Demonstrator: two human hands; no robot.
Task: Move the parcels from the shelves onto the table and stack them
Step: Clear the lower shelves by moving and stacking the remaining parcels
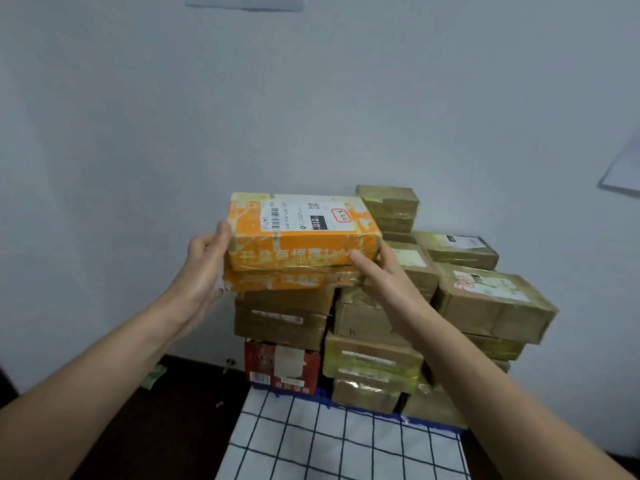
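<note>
An orange parcel (pixel 304 233) with a white shipping label lies on top of a second orange parcel (pixel 291 279) at the left column of the stack. My left hand (pixel 204 268) presses flat against its left end with straight fingers. My right hand (pixel 384 275) holds its right end, thumb along the front face. Below them sit a brown parcel (pixel 282 317) and a red box (pixel 280 368). Several brown taped parcels (pixel 491 303) are piled to the right on the table (pixel 343 448) with the checked cloth.
A grey wall rises right behind the stack. Dark floor (pixel 187 410) lies left of the table, with a small green scrap (pixel 152 375) near the wall. A sheet of paper (pixel 623 171) hangs on the wall at right.
</note>
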